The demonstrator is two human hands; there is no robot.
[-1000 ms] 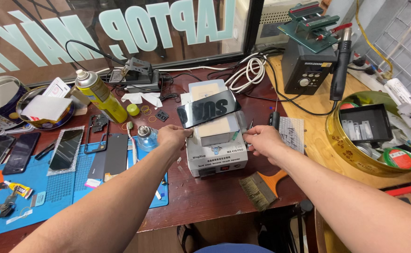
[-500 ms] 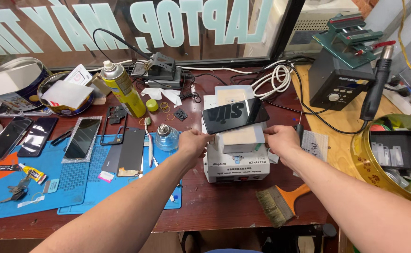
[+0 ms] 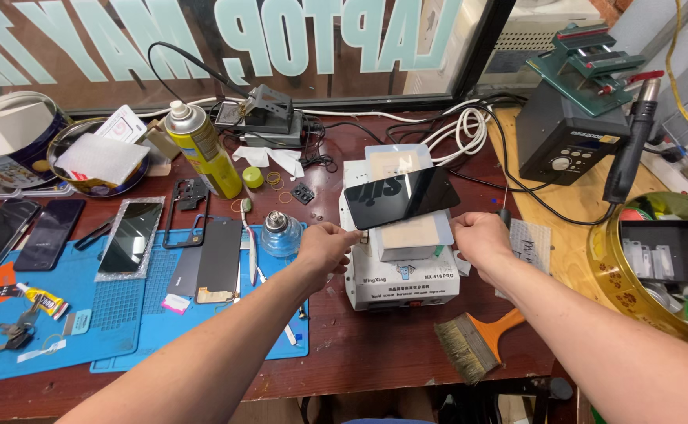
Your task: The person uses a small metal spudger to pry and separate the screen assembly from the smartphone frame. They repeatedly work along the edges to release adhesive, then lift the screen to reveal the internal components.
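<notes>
— At the front of the white machine [image 3: 401, 275], both hands are in: the left hand [image 3: 324, 247] has its fingers [image 3: 345, 230] pinched narrow at the machine's left edge, just under the corner of the dark phone [image 3: 401, 196].

— And the right hand [image 3: 481, 239]?

— Mirror image, fingers [image 3: 461, 224] curled close at the right edge. Whether either hand actually grips something thin there, I cannot tell; it is too small to see.

— Where's that phone sitting?

— Tilted, lying across a pale pad [image 3: 408, 235] on top of the machine, glossy face up, between the two hands.

— Spread out from there.

— Just left of the machine, a small glass bottle [image 3: 281, 233] on the blue mat [image 3: 116, 330], with a black screen panel [image 3: 218, 259] beside it and more phones [image 3: 49, 234] farther left. A yellow spray can [image 3: 202, 149] stands behind. Front right on the wooden table [image 3: 375, 353], an orange-handled brush [image 3: 477, 345]. Far right, a black box-shaped station [image 3: 567, 141] and a gold round tin [image 3: 634, 279].
</notes>
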